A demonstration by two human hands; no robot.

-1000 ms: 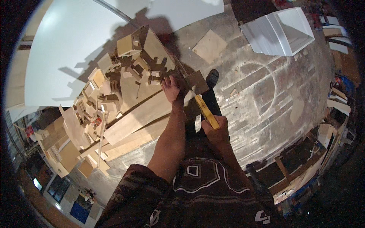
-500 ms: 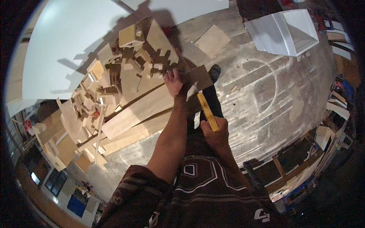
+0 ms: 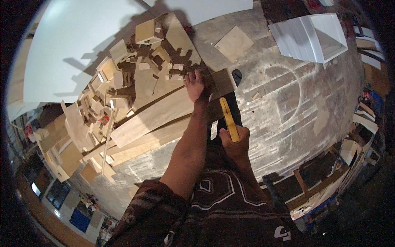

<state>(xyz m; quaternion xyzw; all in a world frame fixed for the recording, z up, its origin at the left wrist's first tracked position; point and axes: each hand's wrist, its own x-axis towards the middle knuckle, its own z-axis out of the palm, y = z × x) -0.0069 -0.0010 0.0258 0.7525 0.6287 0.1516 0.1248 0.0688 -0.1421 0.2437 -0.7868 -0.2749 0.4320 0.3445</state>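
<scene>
My right hand point(image 3: 234, 136) is closed on the yellow handle of a handsaw point(image 3: 228, 119), whose dark blade reaches forward to a brown piece of wood point(image 3: 224, 84) in front of me. My left hand point(image 3: 194, 88) is bent over the wood just left of the blade, fingers curled on it; what lies under the fingertips is shadowed. Long pale boards point(image 3: 152, 119) run from there toward the lower left. A jumbled pile of small wooden offcuts and box shapes point(image 3: 121, 78) lies beyond and left of my left hand. My dark shoe point(image 3: 236, 76) shows beyond the wood.
A large white sheet point(image 3: 57, 41) lies at the upper left. A square plywood piece point(image 3: 234, 43) lies on the concrete floor point(image 3: 284, 119). A white open box point(image 3: 308, 39) stands at the upper right. Stacked timber and panels point(image 3: 349, 152) line the right rim.
The saw and my right hand have shifted slightly right, and my left hand appears higher in the picture. The whole view has also shifted a little.
</scene>
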